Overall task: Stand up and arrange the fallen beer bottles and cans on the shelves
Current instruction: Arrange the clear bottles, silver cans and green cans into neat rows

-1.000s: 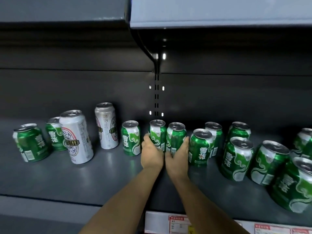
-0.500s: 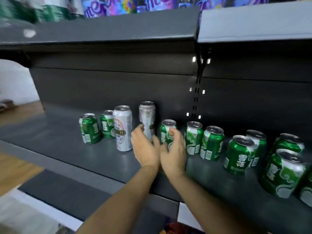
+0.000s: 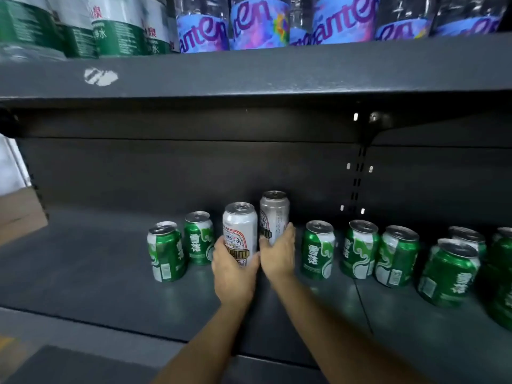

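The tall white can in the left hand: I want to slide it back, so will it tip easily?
Probably somewhat: the tall white can is taller and narrower than the green cans. Its smooth metal may slip, though the left hand wraps it low.

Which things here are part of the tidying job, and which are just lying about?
Job:
left hand gripping the white can
right hand gripping the silver can
green cans
shelf

Lying about:
water bottles on the upper shelf
cardboard box at far left

silver can [image 3: 274, 217]: base hidden by right hand [image 3: 278, 256] | rightmost green can [image 3: 502, 295]: edge-cropped
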`<state>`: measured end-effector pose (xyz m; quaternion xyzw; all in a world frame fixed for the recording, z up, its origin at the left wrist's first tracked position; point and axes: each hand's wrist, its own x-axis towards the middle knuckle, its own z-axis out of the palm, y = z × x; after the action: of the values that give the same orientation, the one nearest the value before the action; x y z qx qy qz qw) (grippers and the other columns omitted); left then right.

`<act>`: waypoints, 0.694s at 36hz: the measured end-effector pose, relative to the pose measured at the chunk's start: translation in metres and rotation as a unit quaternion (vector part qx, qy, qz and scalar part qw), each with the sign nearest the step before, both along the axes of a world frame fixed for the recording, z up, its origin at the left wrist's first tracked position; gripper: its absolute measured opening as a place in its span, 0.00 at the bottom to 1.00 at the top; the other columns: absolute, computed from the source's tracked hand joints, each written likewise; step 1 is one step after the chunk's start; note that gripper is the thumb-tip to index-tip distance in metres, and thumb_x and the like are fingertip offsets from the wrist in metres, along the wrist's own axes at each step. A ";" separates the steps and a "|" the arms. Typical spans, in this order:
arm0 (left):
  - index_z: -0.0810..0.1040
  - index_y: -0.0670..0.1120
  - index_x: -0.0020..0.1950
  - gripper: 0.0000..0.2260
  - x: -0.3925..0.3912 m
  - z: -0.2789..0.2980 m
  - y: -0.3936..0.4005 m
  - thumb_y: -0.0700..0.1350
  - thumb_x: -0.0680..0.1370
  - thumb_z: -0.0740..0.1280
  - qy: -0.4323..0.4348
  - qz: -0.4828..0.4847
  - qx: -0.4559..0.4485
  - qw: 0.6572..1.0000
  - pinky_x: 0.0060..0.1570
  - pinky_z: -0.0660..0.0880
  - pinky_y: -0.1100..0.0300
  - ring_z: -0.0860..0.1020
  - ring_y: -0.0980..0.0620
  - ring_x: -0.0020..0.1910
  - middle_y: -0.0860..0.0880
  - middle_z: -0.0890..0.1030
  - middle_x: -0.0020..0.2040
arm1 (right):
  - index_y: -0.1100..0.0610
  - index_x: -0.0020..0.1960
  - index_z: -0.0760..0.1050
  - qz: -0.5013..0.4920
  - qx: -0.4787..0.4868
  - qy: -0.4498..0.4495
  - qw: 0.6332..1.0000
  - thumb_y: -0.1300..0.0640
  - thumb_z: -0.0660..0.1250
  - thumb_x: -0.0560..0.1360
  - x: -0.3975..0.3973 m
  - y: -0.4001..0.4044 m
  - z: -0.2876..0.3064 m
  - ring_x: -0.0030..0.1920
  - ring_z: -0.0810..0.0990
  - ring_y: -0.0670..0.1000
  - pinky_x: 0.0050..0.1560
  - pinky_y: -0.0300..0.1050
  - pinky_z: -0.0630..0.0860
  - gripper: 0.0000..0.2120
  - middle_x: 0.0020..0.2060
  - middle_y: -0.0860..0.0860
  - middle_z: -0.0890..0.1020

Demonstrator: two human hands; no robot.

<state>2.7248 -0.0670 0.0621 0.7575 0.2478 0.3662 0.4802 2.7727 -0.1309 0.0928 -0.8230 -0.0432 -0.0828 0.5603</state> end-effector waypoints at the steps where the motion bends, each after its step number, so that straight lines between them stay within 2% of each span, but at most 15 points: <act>1: 0.65 0.50 0.70 0.36 0.001 0.000 0.001 0.55 0.67 0.77 0.000 -0.005 -0.012 1.000 0.56 0.74 0.49 0.73 0.48 0.62 0.50 0.75 0.61 | 0.61 0.78 0.49 -0.016 0.002 0.005 1.000 0.57 0.67 0.77 0.005 0.005 0.000 0.74 0.63 0.58 0.72 0.53 0.62 0.38 0.75 0.58 0.62; 3: 0.66 0.51 0.69 0.35 0.002 -0.002 0.003 0.55 0.67 0.76 0.001 -0.012 -0.027 1.000 0.55 0.73 0.51 0.74 0.50 0.61 0.52 0.75 0.60 | 0.59 0.77 0.52 -0.046 -0.002 0.015 0.999 0.55 0.69 0.75 0.011 0.011 0.000 0.70 0.68 0.59 0.68 0.56 0.68 0.38 0.71 0.58 0.67; 6: 0.65 0.51 0.69 0.34 0.005 -0.005 0.005 0.52 0.67 0.76 -0.005 -0.024 -0.036 0.999 0.55 0.74 0.49 0.74 0.50 0.61 0.52 0.75 0.61 | 0.58 0.72 0.58 -0.078 -0.028 0.032 0.996 0.53 0.70 0.74 0.017 0.014 0.000 0.65 0.74 0.59 0.61 0.54 0.73 0.33 0.66 0.56 0.72; 9: 0.66 0.51 0.69 0.34 0.007 -0.002 0.006 0.50 0.67 0.76 -0.005 -0.022 -0.047 0.999 0.55 0.73 0.50 0.74 0.50 0.61 0.52 0.75 0.60 | 0.58 0.66 0.63 -0.082 -0.054 0.039 0.994 0.51 0.71 0.74 0.018 0.012 0.003 0.61 0.77 0.59 0.53 0.49 0.72 0.26 0.63 0.55 0.75; 12: 0.67 0.51 0.67 0.32 0.005 0.002 0.007 0.49 0.67 0.77 -0.007 -0.024 -0.043 0.999 0.54 0.74 0.51 0.75 0.49 0.60 0.51 0.77 0.59 | 0.57 0.63 0.64 -0.072 -0.062 0.041 0.995 0.51 0.71 0.74 0.007 0.008 0.007 0.59 0.78 0.58 0.47 0.44 0.68 0.25 0.60 0.54 0.77; 19: 0.69 0.48 0.65 0.31 -0.020 0.010 0.008 0.50 0.66 0.79 0.001 -0.030 -0.027 0.999 0.51 0.71 0.57 0.78 0.46 0.56 0.49 0.79 0.58 | 0.56 0.59 0.64 -0.048 -0.019 0.037 0.998 0.52 0.74 0.72 -0.036 -0.014 0.004 0.56 0.79 0.58 0.57 0.53 0.75 0.24 0.56 0.54 0.79; 25: 0.69 0.49 0.63 0.29 -0.062 0.021 -0.029 0.50 0.67 0.77 0.010 -0.049 -0.006 0.999 0.51 0.71 0.54 0.78 0.45 0.57 0.49 0.79 0.58 | 0.54 0.61 0.65 -0.062 0.019 0.031 0.997 0.49 0.75 0.70 -0.089 -0.059 -0.001 0.57 0.79 0.57 0.57 0.52 0.76 0.27 0.57 0.52 0.80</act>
<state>2.6629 -0.0959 0.0829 0.7696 0.2172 0.3333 0.4994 2.6838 -0.1901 0.0921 -0.8154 0.0267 -0.0927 0.5709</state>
